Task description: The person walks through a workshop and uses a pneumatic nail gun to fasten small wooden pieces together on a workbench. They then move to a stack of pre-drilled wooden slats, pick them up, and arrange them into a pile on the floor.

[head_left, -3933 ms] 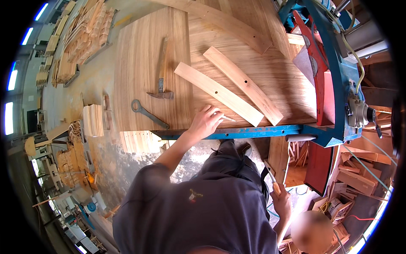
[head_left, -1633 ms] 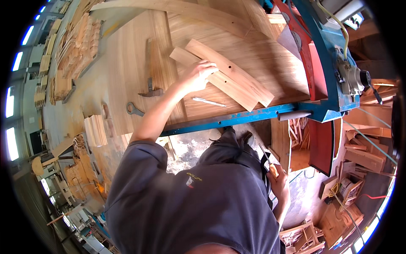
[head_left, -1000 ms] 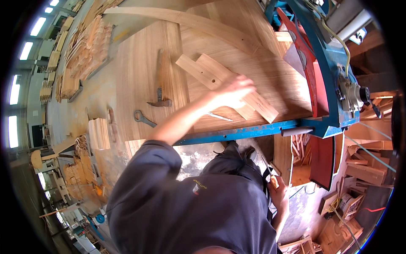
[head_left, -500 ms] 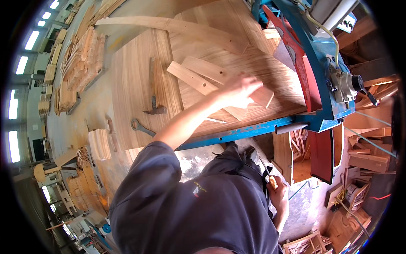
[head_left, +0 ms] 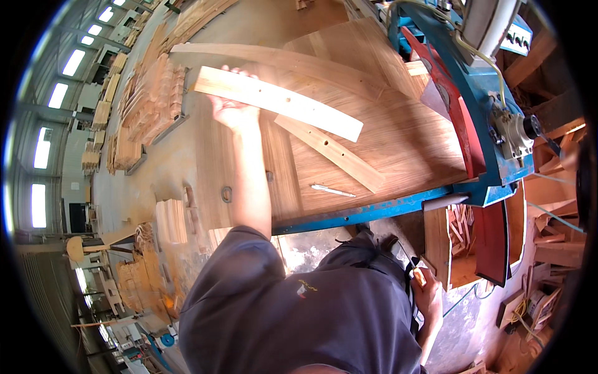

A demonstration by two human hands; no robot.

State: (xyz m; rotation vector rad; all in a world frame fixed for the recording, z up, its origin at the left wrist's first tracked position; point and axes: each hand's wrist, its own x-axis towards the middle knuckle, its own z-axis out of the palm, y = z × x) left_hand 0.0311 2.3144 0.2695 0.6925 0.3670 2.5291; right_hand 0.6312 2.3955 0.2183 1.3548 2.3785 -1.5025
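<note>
My left hand (head_left: 235, 103) is closed round the left end of a pale, slightly curved wooden slat (head_left: 299, 107) with small holes, raised above the wooden worktable (head_left: 405, 140). A second drilled slat (head_left: 330, 149) lies on the tabletop, partly under the raised one in view. Near the blue front edge rests a white pen (head_left: 333, 191). Beside my left forearm shows the ring end of a wrench (head_left: 227, 194); the forearm mostly covers the hammer. Low at my right side, my right hand (head_left: 428, 296) grips what looks like a screwdriver (head_left: 418, 274) with a yellowish handle and thin shaft.
A long curved board (head_left: 280, 61) lies across the far tabletop. On the right stands a blue-framed saw machine (head_left: 479, 118) with a red guard (head_left: 445, 93). Below it, a wooden bin (head_left: 464, 252) holds offcuts. Stacked timber (head_left: 149, 109) stands on the left floor.
My left hand has picked one drilled slat off the tabletop and carried it left and upward. My right hand keeps its tool low at my side. The view has shifted slightly.
</note>
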